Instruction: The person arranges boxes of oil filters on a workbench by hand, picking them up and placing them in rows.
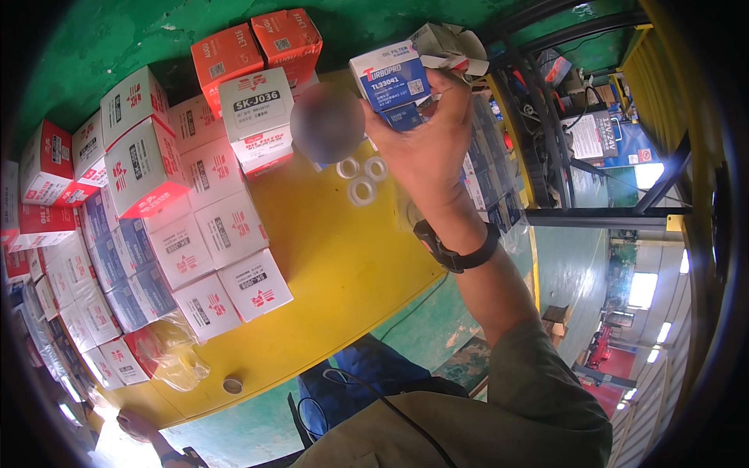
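My right hand [430,143] grips a blue-and-white Turbopro oil filter carton [391,76] above the far part of the yellow table [327,257]. The thumb is on its near left side and the fingers are around its right. Three pale rings [361,190] lie on the table below and left of that hand. A dark, blurred round patch hides what is left of the thumb. At the far lower left, my left hand [136,426] is at the table's near edge, partly lost in glare; whether it holds anything cannot be told. A small round metal-looking cup or cap [232,384] sits near that edge.
Stacked white-and-red filter cartons [231,228] fill the left side, with blue cartons [134,245] among them and orange cartons [227,61] behind. Crumpled clear plastic [181,362] lies at the stack's near end. More wrapped cartons [488,158] and a dark metal rack [585,217] stand right.
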### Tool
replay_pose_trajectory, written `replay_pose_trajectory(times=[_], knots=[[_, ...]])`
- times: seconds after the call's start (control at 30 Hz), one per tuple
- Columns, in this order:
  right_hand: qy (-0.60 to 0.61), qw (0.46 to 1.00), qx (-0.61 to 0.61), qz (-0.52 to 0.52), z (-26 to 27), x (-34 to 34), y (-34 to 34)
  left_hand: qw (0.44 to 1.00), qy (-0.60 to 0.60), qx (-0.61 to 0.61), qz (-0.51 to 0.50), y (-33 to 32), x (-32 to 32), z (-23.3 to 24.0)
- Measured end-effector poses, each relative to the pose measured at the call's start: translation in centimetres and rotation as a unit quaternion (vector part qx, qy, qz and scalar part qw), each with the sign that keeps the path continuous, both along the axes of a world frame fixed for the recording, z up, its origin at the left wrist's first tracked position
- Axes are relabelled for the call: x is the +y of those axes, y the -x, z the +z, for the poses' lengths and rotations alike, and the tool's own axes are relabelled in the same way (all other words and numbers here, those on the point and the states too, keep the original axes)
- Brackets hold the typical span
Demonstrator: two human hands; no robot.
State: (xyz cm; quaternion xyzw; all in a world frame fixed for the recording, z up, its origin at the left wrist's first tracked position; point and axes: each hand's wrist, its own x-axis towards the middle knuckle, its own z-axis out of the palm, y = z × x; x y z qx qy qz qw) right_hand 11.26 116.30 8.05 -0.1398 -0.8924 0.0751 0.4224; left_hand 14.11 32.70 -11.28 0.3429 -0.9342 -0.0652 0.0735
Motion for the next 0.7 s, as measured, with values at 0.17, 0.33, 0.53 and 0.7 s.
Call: replay_pose_trajectory(times=[0.17,0.33,0.53,0.7], knots=[[-0.004,1.0,0.004,-0.01,0.1,-0.1,-0.2,1.0,0.002,0.012,0.0,0.3,0.0,-0.6],[-0.006,1.0,0.024,0.004,0.1,-0.4,0.1,1.0,-0.006,0.018,-0.014,-0.2,-1.1,-0.7],[0.001,1.0,0.008,-0.005,0.5,-0.8,0.0,1.0,-0.001,0.02,-0.02,-0.1,-1.4,-1.0],[0.001,1.0,0.009,-0.001,0.5,-1.1,0.0,1.0,-0.001,0.017,-0.009,-0.1,-1.9,-1.2]])
